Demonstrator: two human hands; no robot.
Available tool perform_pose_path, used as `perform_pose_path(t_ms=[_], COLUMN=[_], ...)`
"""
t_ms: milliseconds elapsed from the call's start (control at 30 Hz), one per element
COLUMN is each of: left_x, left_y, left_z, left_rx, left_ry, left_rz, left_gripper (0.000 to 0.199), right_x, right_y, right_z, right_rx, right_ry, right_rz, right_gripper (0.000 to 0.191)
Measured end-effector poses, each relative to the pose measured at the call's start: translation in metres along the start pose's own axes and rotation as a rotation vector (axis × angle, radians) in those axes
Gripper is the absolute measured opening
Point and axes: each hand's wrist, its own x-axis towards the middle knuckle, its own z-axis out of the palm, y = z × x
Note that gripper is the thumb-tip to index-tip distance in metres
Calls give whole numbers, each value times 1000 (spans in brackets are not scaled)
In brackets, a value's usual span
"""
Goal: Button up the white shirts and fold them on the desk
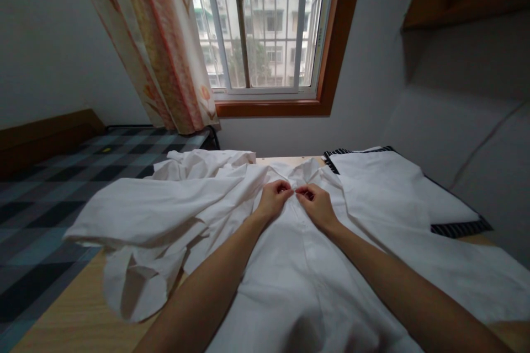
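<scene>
A white shirt [290, 265] lies spread over a light wooden table [78, 303], its collar end toward the window and its sleeves out to both sides. Near the top of its front placket, my left hand [275, 198] pinches the fabric between thumb and fingers. Just to the right, my right hand [316, 203] pinches the same placket, the fingertips of both hands almost meeting. Whether a button is between the fingers is too small to tell.
More white cloth [207, 162] is bunched at the back left. Folded white fabric [381, 182] rests on a black-striped item [461, 228] at right. A bed with a checked cover [45, 204] stands left, below a curtain [165, 44] and window [269, 27].
</scene>
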Motion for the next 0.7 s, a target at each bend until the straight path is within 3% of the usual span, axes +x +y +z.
perform_pose_path(t_ms=[133, 367, 700], left_x=[0, -2, -4], left_y=[-2, -1, 7], left_z=[0, 0, 1], left_rx=[-24, 22, 23], left_ry=[-52, -86, -97], left_rz=[-6, 3, -24], left_gripper=[10, 10, 13], right_x=[0, 1, -2], right_y=[5, 8, 3], right_z=[0, -1, 1], right_rx=[43, 59, -115], right_ry=[9, -4, -23], right_rz=[77, 87, 14], right_gripper=[17, 19, 16])
